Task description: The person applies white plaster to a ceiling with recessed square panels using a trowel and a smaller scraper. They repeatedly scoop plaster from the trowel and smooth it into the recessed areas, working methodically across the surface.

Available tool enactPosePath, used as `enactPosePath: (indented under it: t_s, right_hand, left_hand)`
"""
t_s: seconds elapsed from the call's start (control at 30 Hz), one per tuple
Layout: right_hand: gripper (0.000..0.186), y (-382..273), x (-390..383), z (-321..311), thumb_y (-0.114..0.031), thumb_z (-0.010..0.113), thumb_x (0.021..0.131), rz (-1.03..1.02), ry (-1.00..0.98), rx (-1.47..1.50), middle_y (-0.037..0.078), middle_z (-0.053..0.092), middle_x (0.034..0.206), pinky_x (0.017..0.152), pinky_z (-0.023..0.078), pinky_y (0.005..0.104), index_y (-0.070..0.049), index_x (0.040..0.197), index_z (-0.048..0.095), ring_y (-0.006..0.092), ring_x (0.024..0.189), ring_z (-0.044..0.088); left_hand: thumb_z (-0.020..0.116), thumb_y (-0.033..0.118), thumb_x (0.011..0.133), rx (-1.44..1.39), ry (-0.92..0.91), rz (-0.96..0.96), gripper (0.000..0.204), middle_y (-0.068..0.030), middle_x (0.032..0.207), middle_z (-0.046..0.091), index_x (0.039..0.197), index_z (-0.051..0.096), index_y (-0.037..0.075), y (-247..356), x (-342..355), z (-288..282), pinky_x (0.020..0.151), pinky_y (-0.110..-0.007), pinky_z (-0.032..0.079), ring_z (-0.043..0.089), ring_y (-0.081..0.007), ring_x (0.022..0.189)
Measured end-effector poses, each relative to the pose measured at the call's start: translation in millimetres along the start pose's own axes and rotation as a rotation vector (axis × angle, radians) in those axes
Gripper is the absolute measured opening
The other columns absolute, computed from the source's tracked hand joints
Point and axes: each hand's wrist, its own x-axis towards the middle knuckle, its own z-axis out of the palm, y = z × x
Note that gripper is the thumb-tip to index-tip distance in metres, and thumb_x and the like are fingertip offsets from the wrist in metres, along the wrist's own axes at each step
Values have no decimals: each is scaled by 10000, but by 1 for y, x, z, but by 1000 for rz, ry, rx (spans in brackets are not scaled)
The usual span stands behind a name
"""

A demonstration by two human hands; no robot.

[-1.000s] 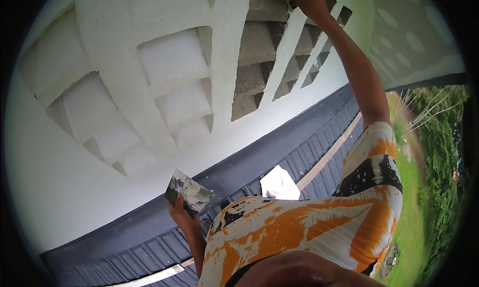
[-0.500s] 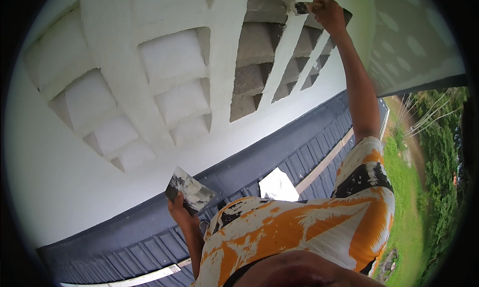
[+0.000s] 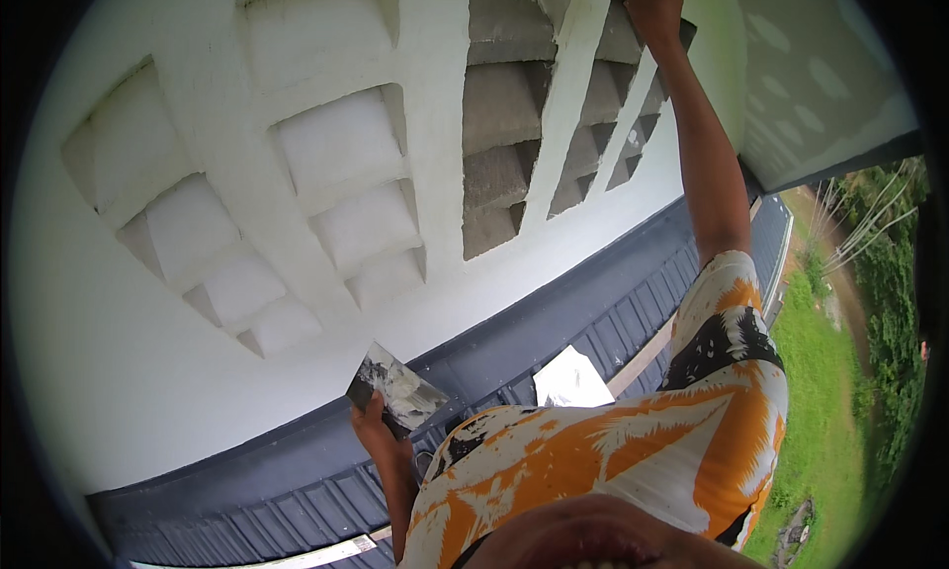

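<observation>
High on the wall at the upper right, my right hand (image 3: pixel 652 10) is closed round a trowel. The trowel's dark blade (image 3: pixel 689 33) shows beside the wrist, and the top edge of the picture cuts off part of the tool. It is near the upper end of a rib between grey recesses (image 3: pixel 605 94); whether it touches the wall I cannot tell. Low in front of my body, my left hand (image 3: pixel 372 426) grips a flat metal plate (image 3: pixel 403 391) by its dark edge. Streaks of white and grey putty cover the plate.
Whitened recesses (image 3: pixel 341 139) lie to the left in the white wall (image 3: pixel 227 401). A dark ribbed metal roof (image 3: pixel 297 500) runs below. On it are a white sheet (image 3: pixel 571 379) and a wooden strip (image 3: pixel 641 359). Grass (image 3: pixel 811 411) lies beyond the right edge.
My right hand has moved up along the wall with the trowel. The view has shifted, so the wall and roof appear lower. My left hand still holds the plate.
</observation>
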Motion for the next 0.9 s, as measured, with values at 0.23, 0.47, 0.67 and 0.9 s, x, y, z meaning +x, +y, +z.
enactPosePath:
  t_s: [0.23, 0.47, 0.67, 0.9]
  right_hand:
    - [22, 24, 0, 26, -88, 594, 886, 155, -344, 245, 75, 633, 773, 628, 505, 361, -67, 893, 598, 224, 728, 629]
    - [142, 39, -26, 3, -165, 678, 841, 42, -182, -124, 105, 698, 868, 736, 510, 364, -66, 938, 646, 245, 840, 689]
    - [134, -10, -56, 12, -205, 660, 854, -292, -448, -377, 98, 695, 859, 680, 501, 443, -125, 954, 623, 332, 799, 672]
    - [167, -32, 5, -4, -191, 636, 887, -140, -197, -453, 148, 691, 901, 720, 524, 459, -69, 1000, 617, 330, 849, 675]
  left_hand:
    - [567, 46, 900, -61, 25, 13, 220, -106, 991, 668, 1114, 581, -5, -1, -8, 7, 722, -339, 564, 683, -206, 803]
    - [570, 60, 902, -71, 62, 35, 258, -104, 1004, 665, 1150, 569, -8, 2, -18, 9, 718, -342, 564, 684, -208, 825]
    - [555, 96, 912, 10, 46, 20, 312, -111, 1071, 650, 1208, 553, -3, -3, -16, 6, 738, -362, 568, 681, -234, 908]
    - [572, 60, 901, -75, -14, 36, 282, -120, 1032, 668, 1171, 566, -25, -3, -8, 16, 747, -348, 571, 690, -222, 857]
